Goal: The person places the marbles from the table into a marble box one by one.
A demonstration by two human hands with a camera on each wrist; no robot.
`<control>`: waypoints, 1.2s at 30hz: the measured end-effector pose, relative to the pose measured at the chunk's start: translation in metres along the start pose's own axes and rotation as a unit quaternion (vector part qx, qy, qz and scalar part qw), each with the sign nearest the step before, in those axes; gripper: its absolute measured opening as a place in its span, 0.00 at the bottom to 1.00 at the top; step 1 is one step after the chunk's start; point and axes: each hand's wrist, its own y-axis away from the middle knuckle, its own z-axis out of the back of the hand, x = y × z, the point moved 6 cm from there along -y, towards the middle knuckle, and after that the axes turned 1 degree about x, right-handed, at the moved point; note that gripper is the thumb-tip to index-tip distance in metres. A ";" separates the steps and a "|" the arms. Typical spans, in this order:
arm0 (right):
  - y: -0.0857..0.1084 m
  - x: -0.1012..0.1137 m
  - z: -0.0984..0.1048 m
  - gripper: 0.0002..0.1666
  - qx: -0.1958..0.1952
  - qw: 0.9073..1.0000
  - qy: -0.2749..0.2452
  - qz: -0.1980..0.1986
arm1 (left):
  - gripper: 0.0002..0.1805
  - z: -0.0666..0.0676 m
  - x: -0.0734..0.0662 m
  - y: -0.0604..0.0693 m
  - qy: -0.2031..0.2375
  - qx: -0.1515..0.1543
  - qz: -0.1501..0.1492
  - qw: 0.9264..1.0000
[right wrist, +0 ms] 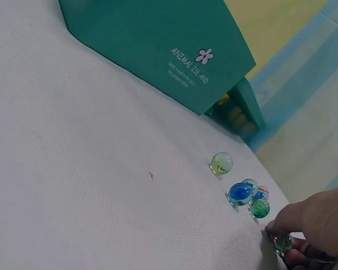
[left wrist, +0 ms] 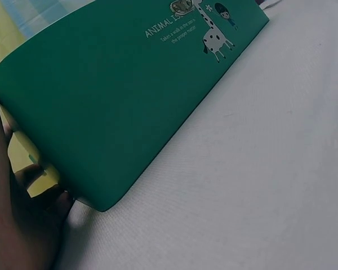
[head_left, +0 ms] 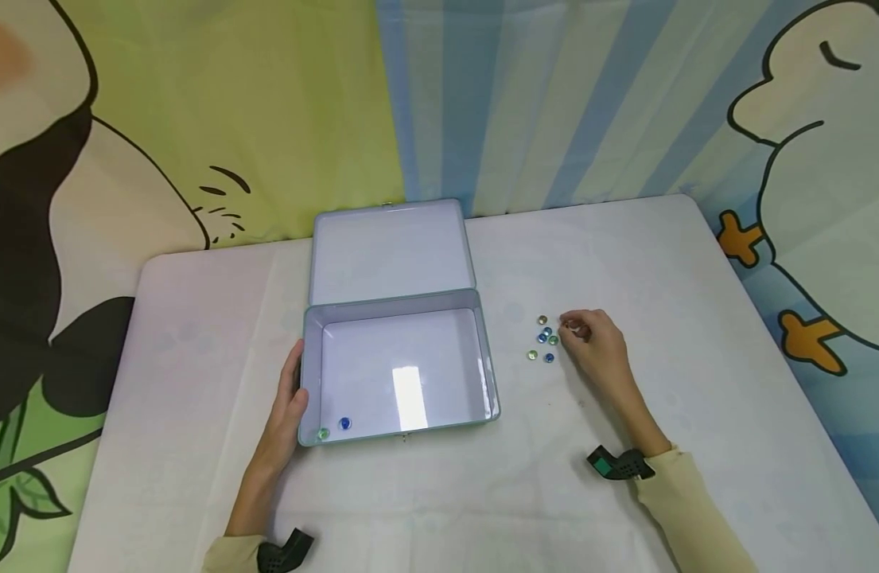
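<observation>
An open metal box, pale inside and green outside, stands on the white table. My left hand rests along its left wall, the thumb near the rim; in the left wrist view the fingers touch its short side. Inside the box's front left corner lie a blue marble and a green marble. Right of the box my right hand pinches a greenish glass marble between thumb and fingers, beside several loose marbles, among them a blue one and a yellow-green one.
The box's lid is hinged back toward the rear edge of the white-covered table. Behind the table hangs a patterned curtain with cartoon figures. A black wrist device is on the left wrist, another on the right.
</observation>
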 end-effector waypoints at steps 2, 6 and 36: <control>-0.001 0.000 -0.001 0.13 -0.004 1.000 0.005 0.007 | 0.34 0.000 -0.001 0.000 -0.001 0.000 -0.003 1.000; -0.002 0.000 -0.001 0.13 -0.010 1.000 0.006 0.007 | 0.34 0.001 -0.002 0.000 -0.003 0.000 -0.004 1.000; 0.026 0.038 0.038 0.13 -0.092 0.991 -0.018 0.099 | 0.34 0.000 -0.004 0.001 0.000 0.005 -0.008 1.000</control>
